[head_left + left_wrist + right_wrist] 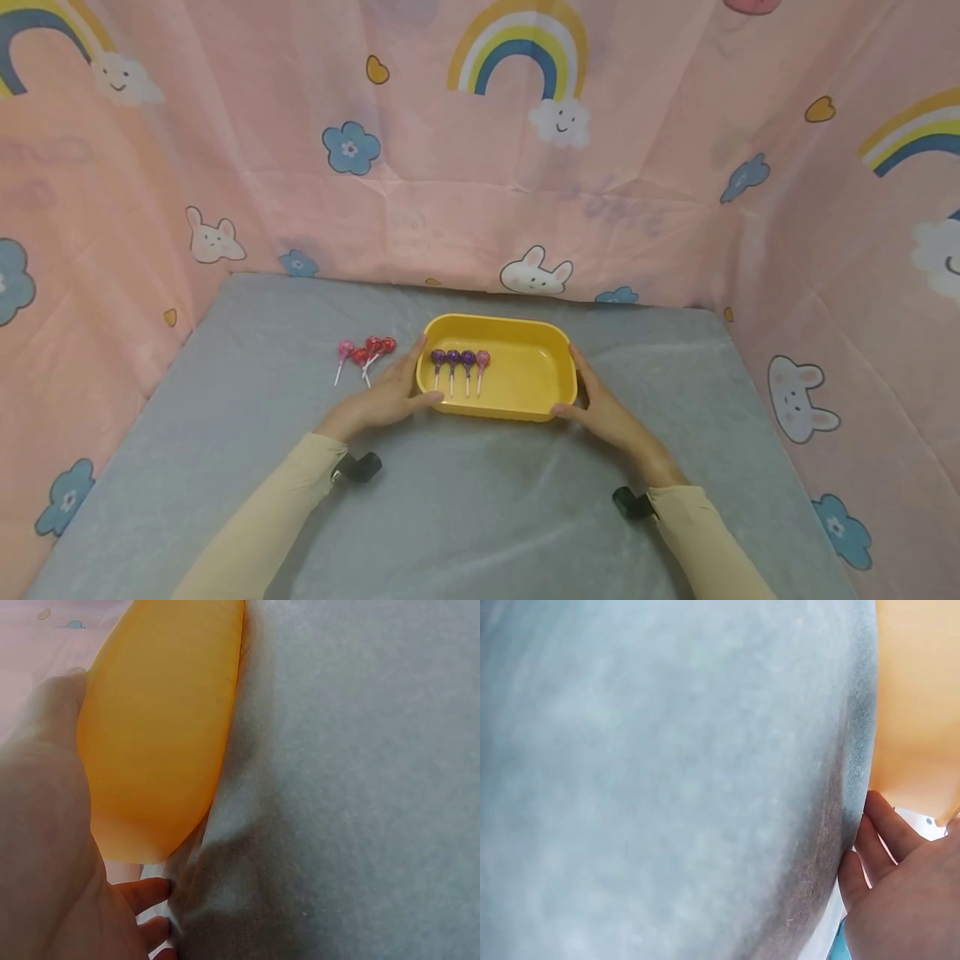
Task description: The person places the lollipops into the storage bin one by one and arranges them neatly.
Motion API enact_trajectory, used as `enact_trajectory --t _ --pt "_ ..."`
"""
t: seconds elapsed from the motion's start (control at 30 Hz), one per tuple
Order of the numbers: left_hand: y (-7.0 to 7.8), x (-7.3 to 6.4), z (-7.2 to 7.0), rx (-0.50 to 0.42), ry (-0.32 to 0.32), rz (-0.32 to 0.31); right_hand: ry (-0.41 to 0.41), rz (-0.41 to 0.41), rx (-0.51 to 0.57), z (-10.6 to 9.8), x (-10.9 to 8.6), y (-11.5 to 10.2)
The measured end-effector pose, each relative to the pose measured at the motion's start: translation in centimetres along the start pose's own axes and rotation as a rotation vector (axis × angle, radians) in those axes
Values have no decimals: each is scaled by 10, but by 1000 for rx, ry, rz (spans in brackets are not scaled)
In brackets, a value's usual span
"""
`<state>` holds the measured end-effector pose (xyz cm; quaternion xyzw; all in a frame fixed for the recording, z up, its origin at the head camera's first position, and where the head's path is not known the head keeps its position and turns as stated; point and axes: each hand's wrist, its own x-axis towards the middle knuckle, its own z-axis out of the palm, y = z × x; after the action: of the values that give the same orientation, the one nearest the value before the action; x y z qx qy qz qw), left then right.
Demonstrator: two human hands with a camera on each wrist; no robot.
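A yellow plastic tray [525,412] with rounded corners stands on the grey-covered table. Its left end is held by my left hand [382,396], the thumb at the front rim and the fingers along the side. My right hand [603,408] holds the opposite end the same way. Inside, at the left, three purple lollipops [453,358] and a pink lollipop [483,359] lie in a row, sticks toward me. In the left wrist view the thumb lies against the tray wall [161,727]; the right wrist view shows fingers [889,825] beside the tray wall [919,712].
Left of the tray, near my left hand, a small bunch of red lollipops [373,343] and a pink lollipop [345,348] lie on the grey cloth [480,500]. A pink curtain [450,217] printed with rainbows and rabbits borders the table at the back and sides.
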<state>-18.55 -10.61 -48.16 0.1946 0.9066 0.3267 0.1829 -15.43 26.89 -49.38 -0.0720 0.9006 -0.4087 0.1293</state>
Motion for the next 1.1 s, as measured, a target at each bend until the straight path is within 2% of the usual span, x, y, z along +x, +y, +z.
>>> enact_trajectory --t 0.23,0.53,0.63,0.8,0.93,1.1 --pt "-2 3 2 -7 -4 -1 -1 11 9 -1 -2 0" --pt "3 -2 -2 32 28 10 -10 8 28 0 -2 -4" --pt "5 -3 -3 45 37 -6 -11 12 27 0 -1 -4" --pt "8 -7 -5 36 58 -4 -13 13 29 0 -1 -2" --pt "9 -11 -9 29 110 31 -11 6 30 1 -1 -1" --pt "10 -15 -21 24 240 67 -11 -5 28 0 -1 -1"
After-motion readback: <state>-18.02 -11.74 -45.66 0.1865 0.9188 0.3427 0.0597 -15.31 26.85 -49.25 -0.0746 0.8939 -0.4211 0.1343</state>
